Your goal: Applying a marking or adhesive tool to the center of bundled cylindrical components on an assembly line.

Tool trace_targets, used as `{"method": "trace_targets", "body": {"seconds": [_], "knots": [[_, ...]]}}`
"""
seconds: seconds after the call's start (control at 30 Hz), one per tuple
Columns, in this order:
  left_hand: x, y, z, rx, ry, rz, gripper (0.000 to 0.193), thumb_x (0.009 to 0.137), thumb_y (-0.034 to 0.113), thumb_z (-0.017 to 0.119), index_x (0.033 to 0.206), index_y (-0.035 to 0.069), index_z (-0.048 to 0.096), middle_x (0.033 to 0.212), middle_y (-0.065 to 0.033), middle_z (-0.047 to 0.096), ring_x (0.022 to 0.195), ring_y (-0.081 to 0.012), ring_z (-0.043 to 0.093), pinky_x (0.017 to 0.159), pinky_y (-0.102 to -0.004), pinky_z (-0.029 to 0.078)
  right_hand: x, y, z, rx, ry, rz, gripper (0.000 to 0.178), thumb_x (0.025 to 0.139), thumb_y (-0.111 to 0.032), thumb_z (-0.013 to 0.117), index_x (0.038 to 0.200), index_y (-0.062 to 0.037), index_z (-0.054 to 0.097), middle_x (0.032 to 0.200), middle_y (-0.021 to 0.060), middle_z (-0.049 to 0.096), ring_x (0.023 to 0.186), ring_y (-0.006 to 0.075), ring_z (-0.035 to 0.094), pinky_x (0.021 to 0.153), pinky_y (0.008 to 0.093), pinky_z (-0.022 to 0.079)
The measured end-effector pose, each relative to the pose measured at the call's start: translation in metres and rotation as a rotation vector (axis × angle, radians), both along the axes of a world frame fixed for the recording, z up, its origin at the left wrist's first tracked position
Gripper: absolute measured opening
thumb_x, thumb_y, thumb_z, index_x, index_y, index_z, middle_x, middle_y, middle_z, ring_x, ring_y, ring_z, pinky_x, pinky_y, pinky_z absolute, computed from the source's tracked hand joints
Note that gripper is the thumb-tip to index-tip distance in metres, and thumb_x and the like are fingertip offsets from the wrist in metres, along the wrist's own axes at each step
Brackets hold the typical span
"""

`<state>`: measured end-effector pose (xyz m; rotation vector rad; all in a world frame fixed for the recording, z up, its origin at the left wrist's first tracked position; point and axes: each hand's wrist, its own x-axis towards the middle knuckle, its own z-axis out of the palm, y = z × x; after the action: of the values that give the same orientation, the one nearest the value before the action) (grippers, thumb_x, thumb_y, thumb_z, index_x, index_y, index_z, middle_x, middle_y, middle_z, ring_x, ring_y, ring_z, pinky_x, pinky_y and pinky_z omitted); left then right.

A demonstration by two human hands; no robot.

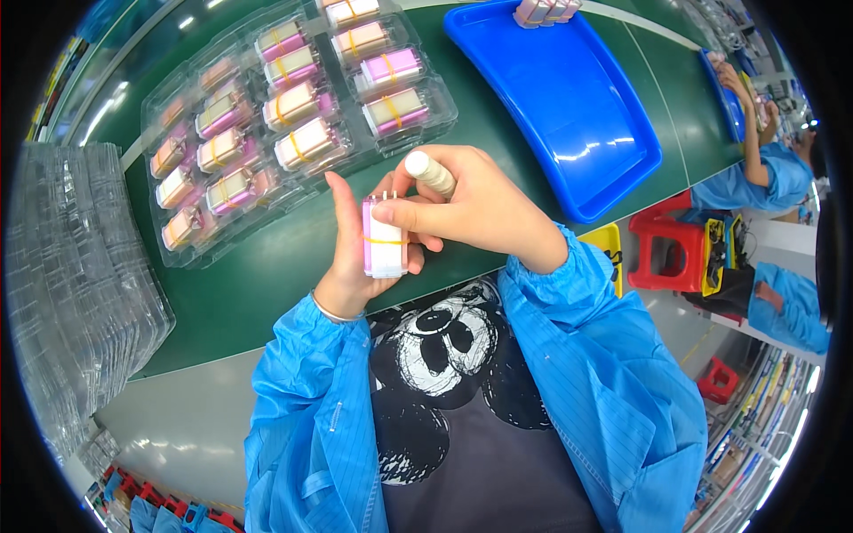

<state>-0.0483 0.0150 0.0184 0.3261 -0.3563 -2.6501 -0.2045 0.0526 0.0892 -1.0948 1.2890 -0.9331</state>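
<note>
My left hand (346, 258) cradles a pink-and-white bundle of flat battery-like cells (387, 253), bound by a yellow rubber band. Thin metal tabs stick up from the bundle's upper end. My right hand (484, 200) is closed around a short cream cylinder (433, 173) with ridged sides and a round white end. Its thumb presses on the bundle's upper part, beside the tabs. Clear plastic trays (449, 102) lie just beyond my hands, with several similar banded bundles (306, 145) in their pockets.
At the right stands a blue tray (586, 115) with a few pale pink bundles (544, 12) at its far end. Stacked clear trays (80, 266) rise at the left. A red stool (666, 249) and yellow bin (604, 249) stand off the green table (204, 324). Co-workers (755, 182) sit at far right.
</note>
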Motion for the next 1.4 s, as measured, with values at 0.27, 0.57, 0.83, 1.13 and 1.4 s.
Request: {"method": "trace_targets", "body": {"seconds": [0.27,0.57,0.83,1.13,1.4], "knots": [[-0.002,0.003,-0.001,-0.037,-0.082,0.002,0.097,0.079,0.083,0.008,0.126,0.006,0.041,0.099,-0.0135,0.061,0.072,-0.0227,0.067,0.048,-0.0263,0.055,-0.002,0.002,0.0,0.02,-0.033,-0.01,0.024,0.082,-0.017,0.075,0.081,0.001,0.058,0.09,0.0083,0.068,0.054,0.006,0.056,0.044,0.0212,0.044],[-0.002,0.011,0.0,-0.132,-0.028,0.057,0.088,0.084,0.079,0.004,0.111,0.007,0.047,0.078,-0.0122,0.061,0.062,-0.0218,0.063,0.049,-0.0292,0.049,-0.004,0.003,-0.007,-0.188,0.214,-0.084,0.036,0.075,-0.022,0.079,0.098,-0.0007,0.063,0.083,0.0075,0.062,0.076,0.0146,0.062,0.062,0.0291,0.049],[-0.007,0.017,0.011,-0.245,-0.192,0.204,0.084,0.087,0.075,0.002,0.099,0.006,0.049,0.068,-0.0061,0.057,0.063,-0.017,0.059,0.058,-0.0281,0.049,-0.01,0.017,-0.002,-0.554,0.342,0.163,0.069,0.06,-0.019,0.086,0.124,-0.007,0.059,0.12,0.013,0.049,0.109,0.0264,0.053,0.091,0.0371,0.045],[-0.007,0.016,0.007,-0.403,-0.147,0.138,0.085,0.086,0.077,0.006,0.103,0.008,0.052,0.081,-0.0025,0.055,0.073,-0.0124,0.057,0.061,-0.0276,0.048,-0.006,0.017,-0.007,-0.617,0.394,0.117,0.065,0.058,-0.014,0.085,0.118,-0.0078,0.063,0.113,0.0114,0.053,0.104,0.027,0.056,0.084,0.0365,0.049],[-0.004,0.023,-0.007,-0.289,-0.126,0.195,0.079,0.09,0.073,0.011,0.106,0.009,0.054,0.09,-0.0045,0.06,0.084,-0.0151,0.061,0.069,-0.0297,0.051,-0.001,0.014,-0.006,-0.679,0.491,0.096,0.053,0.057,-0.018,0.079,0.108,-0.0127,0.064,0.105,0.0033,0.056,0.081,0.0207,0.063,0.065,0.0323,0.053]]}}
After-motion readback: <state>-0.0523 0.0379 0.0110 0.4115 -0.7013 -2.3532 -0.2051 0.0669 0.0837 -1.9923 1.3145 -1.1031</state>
